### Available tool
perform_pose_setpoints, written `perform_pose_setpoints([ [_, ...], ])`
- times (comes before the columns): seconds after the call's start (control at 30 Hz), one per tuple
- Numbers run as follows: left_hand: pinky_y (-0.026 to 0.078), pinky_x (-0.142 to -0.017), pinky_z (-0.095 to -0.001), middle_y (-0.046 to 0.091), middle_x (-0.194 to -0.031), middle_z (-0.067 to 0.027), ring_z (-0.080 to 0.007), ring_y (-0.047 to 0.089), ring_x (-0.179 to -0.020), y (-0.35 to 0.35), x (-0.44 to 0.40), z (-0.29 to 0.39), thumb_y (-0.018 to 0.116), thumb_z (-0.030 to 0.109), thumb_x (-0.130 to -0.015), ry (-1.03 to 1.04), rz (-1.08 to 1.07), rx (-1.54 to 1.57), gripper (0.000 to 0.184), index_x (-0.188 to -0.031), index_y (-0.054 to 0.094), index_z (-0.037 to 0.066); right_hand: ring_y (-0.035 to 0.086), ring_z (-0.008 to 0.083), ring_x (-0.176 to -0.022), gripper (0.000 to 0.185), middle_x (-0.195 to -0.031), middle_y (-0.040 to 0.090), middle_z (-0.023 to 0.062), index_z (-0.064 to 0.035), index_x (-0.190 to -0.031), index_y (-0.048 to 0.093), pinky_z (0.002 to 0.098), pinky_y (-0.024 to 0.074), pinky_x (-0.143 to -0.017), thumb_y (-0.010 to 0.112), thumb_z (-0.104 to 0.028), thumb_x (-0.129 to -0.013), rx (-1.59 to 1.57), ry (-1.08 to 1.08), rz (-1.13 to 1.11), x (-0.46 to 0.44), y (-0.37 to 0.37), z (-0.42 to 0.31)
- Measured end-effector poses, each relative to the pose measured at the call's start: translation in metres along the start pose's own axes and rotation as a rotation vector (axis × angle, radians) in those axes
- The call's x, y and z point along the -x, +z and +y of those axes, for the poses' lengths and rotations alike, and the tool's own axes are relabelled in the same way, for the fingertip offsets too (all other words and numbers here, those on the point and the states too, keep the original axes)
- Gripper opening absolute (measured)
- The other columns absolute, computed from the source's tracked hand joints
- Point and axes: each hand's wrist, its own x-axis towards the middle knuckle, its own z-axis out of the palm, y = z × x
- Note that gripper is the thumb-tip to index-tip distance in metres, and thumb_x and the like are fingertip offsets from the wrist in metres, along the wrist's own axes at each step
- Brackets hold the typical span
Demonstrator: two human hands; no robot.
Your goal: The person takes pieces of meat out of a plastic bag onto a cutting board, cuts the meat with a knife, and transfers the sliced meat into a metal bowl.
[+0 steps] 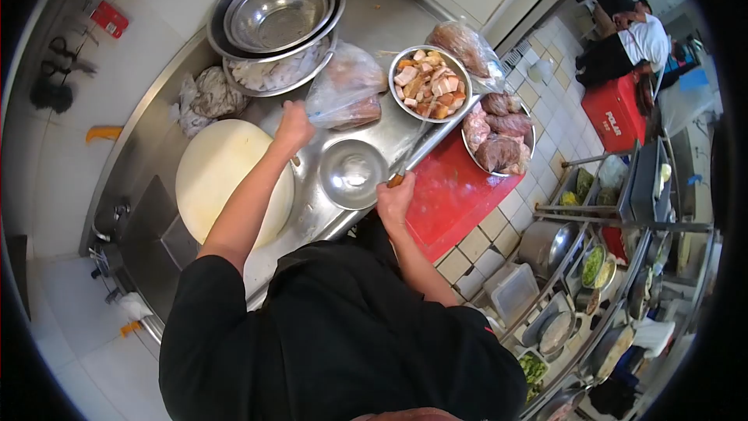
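My left hand (294, 126) is closed on the edge of a clear plastic bag (348, 82) with meat in it, on the steel counter. In my right hand (395, 196) is the wooden handle of a knife (397, 179), its blade pointing up toward the bowl of meat chunks (429, 84). Between my hands sits a shiny, empty metal bowl (353, 174). A round cream board (226, 179) lies under my left forearm. Beside my right hand is a red cutting board (460, 191).
Stacked metal bowls (279, 15) stand at the back left. A bowl of dark meat (499, 136) rests on the red board's far end. Shelves with food containers (592, 265) fill the right side. A person (635, 39) is by a red cooler (613, 117).
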Motion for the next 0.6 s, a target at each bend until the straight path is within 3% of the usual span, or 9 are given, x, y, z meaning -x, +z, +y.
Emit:
perform_pose_setpoints([
  [0.03, 0.055, -0.090, -0.0550, 0.071, -0.096, -0.0322, -0.0494, 0.069, -0.098, -0.012, 0.003, 0.009, 0.062, 0.003, -0.079, -0.006, -0.147, -0.118, 0.024, -0.098, 0.072, -0.008, 0.059, 0.0446, -0.101, 0.044, -0.105, 0.057, 0.0279, 0.0077, -0.115, 0.052, 0.0482, 0.0467, -0.093, 0.068, -0.008, -0.077, 0.005, 0.044, -0.011, -0.003, -0.008, -0.005],
  [0.07, 0.054, -0.090, -0.0538, 0.071, -0.099, -0.0314, -0.0481, 0.069, -0.096, -0.022, 0.003, 0.020, 0.059, 0.005, -0.081, -0.152, -0.357, -0.044, 0.023, -0.096, 0.074, -0.006, 0.060, 0.0395, -0.097, 0.043, -0.102, 0.058, 0.0245, 0.0070, -0.114, 0.053, 0.0466, 0.0478, -0.089, 0.068, -0.007, -0.076, -0.033, -0.019, 0.026, -0.008, -0.008, 0.016],
  [0.17, 0.053, -0.082, -0.0524, 0.069, -0.088, -0.0288, -0.0492, 0.066, -0.089, -0.018, 0.006, 0.016, 0.057, 0.012, -0.083, 0.038, -0.179, 0.138, 0.024, -0.094, 0.073, -0.002, 0.057, 0.0319, -0.088, 0.040, -0.097, 0.055, 0.0186, 0.0055, -0.109, 0.052, 0.0432, 0.0475, -0.083, 0.068, -0.006, -0.074, -0.059, 0.086, 0.049, -0.013, -0.036, 0.006],
  [0.27, 0.051, -0.074, -0.0486, 0.068, -0.083, -0.0255, -0.0430, 0.066, -0.078, -0.038, -0.002, 0.027, 0.057, 0.015, -0.084, 0.133, -0.005, 0.335, 0.022, -0.091, 0.072, 0.000, 0.050, 0.0253, -0.082, 0.037, -0.092, 0.050, 0.0129, 0.0039, -0.104, 0.050, 0.0400, 0.0454, -0.077, 0.068, -0.006, -0.073, -0.160, 0.056, 0.093, -0.015, -0.060, -0.003],
  [0.37, 0.048, -0.068, -0.0412, 0.066, -0.075, -0.0177, -0.0293, 0.064, -0.071, -0.084, -0.016, 0.053, 0.057, 0.013, -0.084, -0.015, 0.058, 0.564, 0.018, -0.086, 0.068, -0.001, 0.047, 0.0149, -0.071, 0.035, -0.084, 0.047, 0.0027, -0.0008, -0.103, 0.049, 0.0328, 0.0429, -0.062, 0.068, -0.001, -0.074, -0.037, -0.088, 0.166, -0.022, -0.067, 0.026],
  [0.43, 0.044, -0.063, -0.0335, 0.061, -0.068, -0.0061, -0.0161, 0.057, -0.067, -0.110, -0.027, 0.052, 0.054, 0.008, -0.084, 0.002, 0.230, 0.689, 0.015, -0.082, 0.067, 0.000, 0.048, 0.0149, -0.066, 0.035, -0.083, 0.046, 0.0029, -0.0011, -0.103, 0.049, 0.0331, 0.0433, -0.057, 0.068, 0.000, -0.074, -0.083, -0.073, 0.176, -0.025, -0.063, 0.041],
  [0.5, 0.040, -0.059, -0.0288, 0.058, -0.069, 0.0016, -0.0101, 0.052, -0.064, -0.153, -0.030, 0.057, 0.053, 0.003, -0.084, -0.141, 0.227, 1.034, 0.015, -0.078, 0.066, 0.002, 0.049, 0.0149, -0.063, 0.035, -0.082, 0.047, 0.0035, -0.0012, -0.103, 0.049, 0.0332, 0.0435, -0.053, 0.068, 0.000, -0.074, -0.093, -0.055, 0.171, -0.026, -0.058, 0.051],
  [0.6, 0.036, -0.058, -0.0252, 0.056, -0.069, 0.0036, -0.0074, 0.048, -0.062, -0.221, -0.009, 0.059, 0.051, 0.001, -0.082, -0.134, 0.248, 1.078, 0.016, -0.074, 0.063, 0.005, 0.050, 0.0149, -0.058, 0.034, -0.081, 0.051, 0.0050, -0.0012, -0.103, 0.049, 0.0331, 0.0432, -0.048, 0.067, 0.001, -0.074, -0.021, 0.006, 0.113, -0.024, -0.048, 0.051],
])
